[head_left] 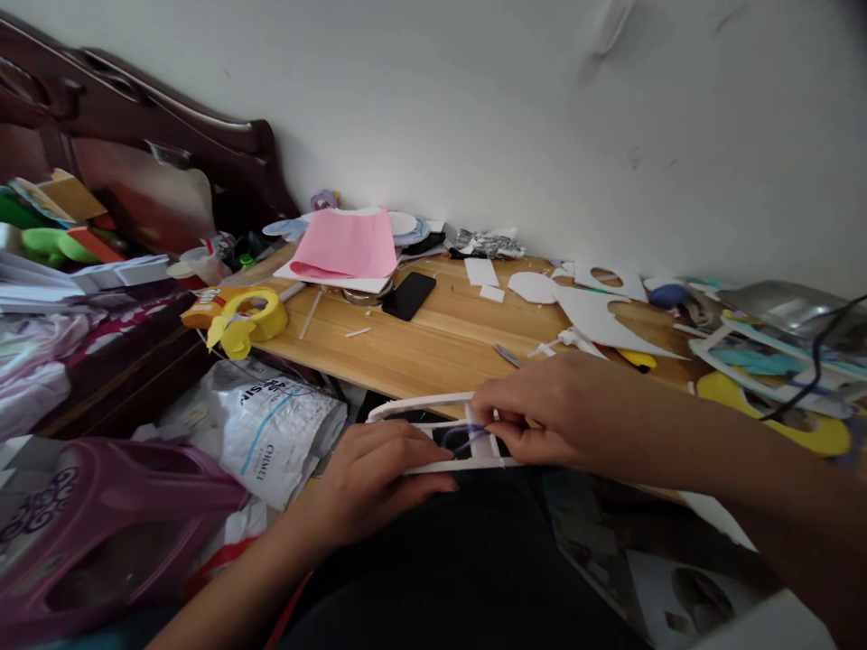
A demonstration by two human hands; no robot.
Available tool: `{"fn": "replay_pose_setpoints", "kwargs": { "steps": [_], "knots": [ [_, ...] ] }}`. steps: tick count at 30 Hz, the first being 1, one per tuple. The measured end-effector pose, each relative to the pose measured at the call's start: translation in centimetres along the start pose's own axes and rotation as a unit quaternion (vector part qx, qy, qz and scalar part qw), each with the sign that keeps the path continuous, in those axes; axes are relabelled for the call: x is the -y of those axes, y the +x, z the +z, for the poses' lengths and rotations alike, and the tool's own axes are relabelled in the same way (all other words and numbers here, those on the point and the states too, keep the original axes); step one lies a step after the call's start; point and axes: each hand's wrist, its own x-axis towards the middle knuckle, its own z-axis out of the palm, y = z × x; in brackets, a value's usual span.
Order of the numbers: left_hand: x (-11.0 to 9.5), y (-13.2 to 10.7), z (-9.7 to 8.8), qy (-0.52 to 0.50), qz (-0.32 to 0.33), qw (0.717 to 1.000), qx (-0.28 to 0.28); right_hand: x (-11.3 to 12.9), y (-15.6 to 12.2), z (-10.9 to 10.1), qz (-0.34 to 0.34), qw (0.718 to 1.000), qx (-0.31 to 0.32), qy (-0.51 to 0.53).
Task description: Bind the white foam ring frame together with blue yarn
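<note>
Low in front of me, at the table's near edge, is a white open frame [424, 405] with curved sides and crossbars. My left hand [372, 465] is closed on its left part, thumb below and fingers on top. At the right part, my right hand [542, 411] pinches near a crossbar, its fingertips close to a thin purple cord [461, 442]. The cord loops through the frame's opening by that crossbar. What exactly lies between the right fingertips is partly hidden.
On the wooden table [467, 334] lie a black phone [409, 296], a pink sheet [349, 244], white cutouts [596, 316] and scissors [507, 355]. A yellow ring-shaped piece [250, 318] sits at the left corner. Below stand a silver bag [271, 433] and a purple plastic item [128, 506].
</note>
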Motion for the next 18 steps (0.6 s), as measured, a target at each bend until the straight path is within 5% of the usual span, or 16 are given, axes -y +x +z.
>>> {"fn": "replay_pose_setpoints", "kwargs": {
  "steps": [7,14,18],
  "knots": [
    [-0.3,0.0,-0.1,0.003,-0.002,1.000,0.002,0.2,-0.5,-0.1,0.007,1.000,0.012,0.002],
    [-0.6,0.3,0.0,0.002,-0.001,1.000,-0.008,0.5,-1.2,-0.8,-0.042,0.998,-0.020,0.037],
    [-1.2,0.6,-0.2,0.010,-0.006,1.000,0.009,1.2,-0.4,-1.3,-0.084,0.996,0.017,0.030]
  ]
}}
